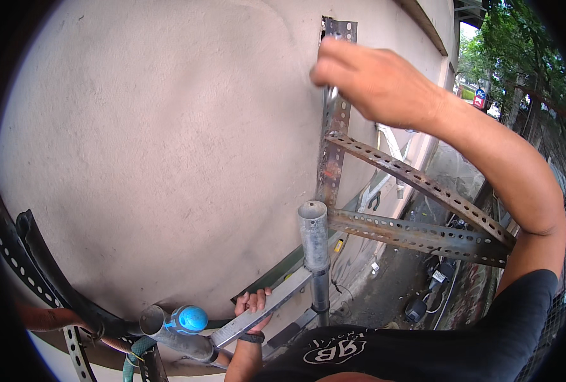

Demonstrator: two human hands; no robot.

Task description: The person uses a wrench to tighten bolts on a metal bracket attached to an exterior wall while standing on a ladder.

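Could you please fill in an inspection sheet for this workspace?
Surface: pale plaster wall, upright of the bracket standing against it.
Job's things: rusty slotted bracket with two arms reaching outward; ladder-like frame of a flat metal rung and grey tubes.
Clutter: blue rounded item beside the lower-left tube's open end; dark box on the ground.
Left hand: fingers curled over the rung.
Right hand: raised before the upright, blurred; whether it holds anything is unclear.
Cables and hoses: green hose, orange pipe, lower left.
Surroundings: trees, right.

Rust-brown, hole-dotted bracket (416, 236) — beige wall (155, 146)
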